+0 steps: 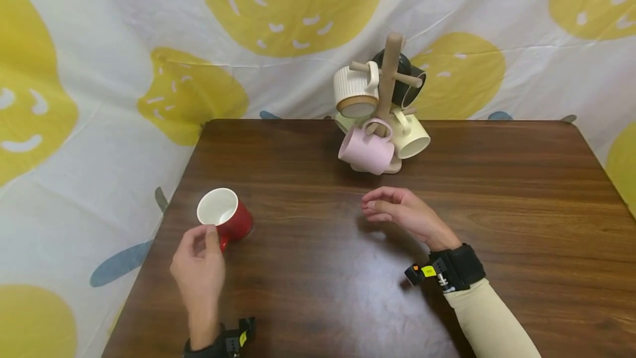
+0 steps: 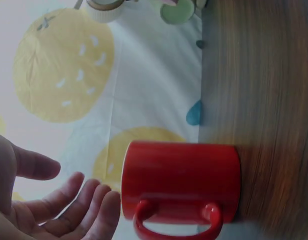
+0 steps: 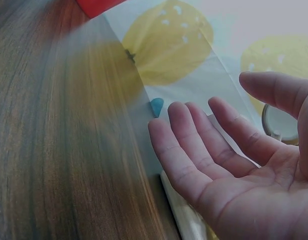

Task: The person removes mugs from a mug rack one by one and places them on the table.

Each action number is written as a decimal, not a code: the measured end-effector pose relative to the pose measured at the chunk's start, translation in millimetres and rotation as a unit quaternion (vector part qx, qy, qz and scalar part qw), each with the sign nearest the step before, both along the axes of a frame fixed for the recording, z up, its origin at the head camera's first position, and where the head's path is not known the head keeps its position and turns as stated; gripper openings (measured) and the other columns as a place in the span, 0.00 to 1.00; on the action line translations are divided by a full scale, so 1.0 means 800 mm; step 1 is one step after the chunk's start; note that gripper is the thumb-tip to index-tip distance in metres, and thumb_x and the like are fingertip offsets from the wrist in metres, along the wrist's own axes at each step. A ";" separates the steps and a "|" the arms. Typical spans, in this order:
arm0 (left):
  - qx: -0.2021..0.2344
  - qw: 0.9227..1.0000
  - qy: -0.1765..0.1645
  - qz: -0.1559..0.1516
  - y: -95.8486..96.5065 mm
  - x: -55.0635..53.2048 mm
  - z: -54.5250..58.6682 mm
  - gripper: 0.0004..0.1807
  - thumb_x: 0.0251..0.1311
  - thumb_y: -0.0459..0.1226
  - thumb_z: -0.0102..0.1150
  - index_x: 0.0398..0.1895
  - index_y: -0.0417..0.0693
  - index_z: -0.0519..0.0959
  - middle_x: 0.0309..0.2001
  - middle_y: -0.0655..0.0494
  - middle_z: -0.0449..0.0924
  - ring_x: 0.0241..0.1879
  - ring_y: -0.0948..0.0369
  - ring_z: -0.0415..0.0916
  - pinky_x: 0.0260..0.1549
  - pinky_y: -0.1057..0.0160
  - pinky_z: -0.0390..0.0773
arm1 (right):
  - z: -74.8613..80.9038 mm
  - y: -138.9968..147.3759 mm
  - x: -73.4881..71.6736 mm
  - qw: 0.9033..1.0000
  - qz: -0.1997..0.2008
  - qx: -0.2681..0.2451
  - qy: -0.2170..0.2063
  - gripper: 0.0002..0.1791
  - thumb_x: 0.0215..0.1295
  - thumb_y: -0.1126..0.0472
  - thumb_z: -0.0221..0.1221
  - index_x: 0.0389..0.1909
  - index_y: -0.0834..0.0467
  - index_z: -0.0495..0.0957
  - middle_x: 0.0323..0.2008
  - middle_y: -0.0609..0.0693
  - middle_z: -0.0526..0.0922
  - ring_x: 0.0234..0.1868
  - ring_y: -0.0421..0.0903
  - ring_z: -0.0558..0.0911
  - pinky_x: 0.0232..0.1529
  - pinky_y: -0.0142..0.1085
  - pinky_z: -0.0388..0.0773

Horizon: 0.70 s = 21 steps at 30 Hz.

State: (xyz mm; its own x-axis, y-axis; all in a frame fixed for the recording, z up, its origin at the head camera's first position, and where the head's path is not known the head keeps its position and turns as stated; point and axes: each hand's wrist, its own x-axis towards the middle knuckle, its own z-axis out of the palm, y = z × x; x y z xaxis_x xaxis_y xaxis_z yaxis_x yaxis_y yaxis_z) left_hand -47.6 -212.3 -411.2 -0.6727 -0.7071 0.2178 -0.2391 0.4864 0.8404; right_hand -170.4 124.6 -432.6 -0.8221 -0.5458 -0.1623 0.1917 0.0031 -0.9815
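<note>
Two hands, both empty: left hand (image 1: 201,269) loosely curved just beside the red mug (image 1: 239,222); right hand (image 1: 409,214) relaxed above the table (image 1: 298,269). Red mug stands upright on the table, well apart from the wooden stand (image 1: 390,62), where pink mug (image 1: 365,151), cream mug (image 1: 403,135) and ribbed white mug (image 1: 354,87) already hang; judged mostly done, red mug left.

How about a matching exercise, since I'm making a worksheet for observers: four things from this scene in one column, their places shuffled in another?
Column one
1. Red mug
2. Pink mug
3. Ribbed white mug
4. Right hand

Column two
A. Hangs high on the rack
B. Held above the table, gripping nothing
C. Hangs low on the rack
D. Stands upright on the table

Right pairs: 1-D, 2-C, 3-A, 4-B
</note>
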 end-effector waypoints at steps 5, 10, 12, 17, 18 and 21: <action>-0.001 0.999 0.001 -0.032 0.006 -0.006 -0.007 0.15 0.64 0.43 0.53 0.38 0.39 0.82 0.34 0.45 0.86 0.29 0.59 0.80 0.23 0.83 0.71 | -0.003 -0.004 -0.009 0.999 -0.034 -0.020 -0.005 0.22 0.66 0.65 0.55 0.54 0.78 0.66 0.43 0.53 0.82 0.51 0.63 0.77 0.53 0.47 0.79; 0.005 0.998 0.008 -0.057 0.011 -0.009 -0.012 0.12 0.63 0.39 0.55 0.36 0.38 0.83 0.33 0.44 0.86 0.30 0.56 0.82 0.24 0.86 0.70 | -0.007 -0.010 -0.022 0.990 -0.077 -0.099 -0.065 0.13 0.67 0.67 0.52 0.47 0.72 0.71 0.39 0.53 0.83 0.47 0.55 0.80 0.50 0.44 0.81; 0.006 0.998 0.009 -0.068 0.013 -0.010 -0.014 0.12 0.63 0.37 0.55 0.36 0.37 0.83 0.32 0.44 0.86 0.30 0.55 0.82 0.25 0.86 0.71 | -0.009 -0.012 -0.029 0.982 -0.101 -0.123 -0.105 0.09 0.68 0.66 0.52 0.44 0.68 0.72 0.37 0.54 0.82 0.44 0.52 0.81 0.49 0.43 0.82; -0.002 0.996 0.001 -0.088 0.018 -0.010 -0.017 0.09 0.61 0.36 0.56 0.34 0.38 0.83 0.32 0.45 0.87 0.30 0.57 0.82 0.25 0.86 0.70 | -0.011 -0.019 -0.043 0.951 -0.175 -0.160 -0.200 0.25 0.70 0.58 0.51 0.58 0.72 0.61 0.46 0.62 0.74 0.53 0.56 0.76 0.56 0.43 0.77; -0.003 0.996 -0.001 -0.093 0.019 -0.011 -0.018 0.09 0.61 0.35 0.56 0.34 0.38 0.83 0.32 0.45 0.87 0.30 0.57 0.83 0.25 0.86 0.70 | -0.011 -0.020 -0.045 0.944 -0.186 -0.168 -0.216 0.30 0.69 0.56 0.51 0.62 0.73 0.55 0.50 0.64 0.70 0.57 0.58 0.72 0.59 0.44 0.74; 0.002 0.994 -0.006 -0.109 0.023 -0.011 -0.018 0.09 0.61 0.36 0.56 0.34 0.38 0.83 0.33 0.45 0.87 0.31 0.56 0.83 0.26 0.87 0.70 | -0.011 -0.024 -0.049 0.921 -0.213 -0.198 -0.258 0.42 0.67 0.52 0.54 0.68 0.73 0.44 0.62 0.69 0.58 0.65 0.62 0.62 0.65 0.46 0.65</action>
State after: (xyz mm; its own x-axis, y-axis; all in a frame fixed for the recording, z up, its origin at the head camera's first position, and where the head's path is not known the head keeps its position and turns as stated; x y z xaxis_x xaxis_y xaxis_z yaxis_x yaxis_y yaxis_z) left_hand -56.6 -193.9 -426.0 -0.8122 -0.5457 0.2060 -0.1388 0.5239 0.8404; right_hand -209.7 105.8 -441.6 -0.8449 -0.2922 -0.4481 0.5336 -0.5191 -0.6676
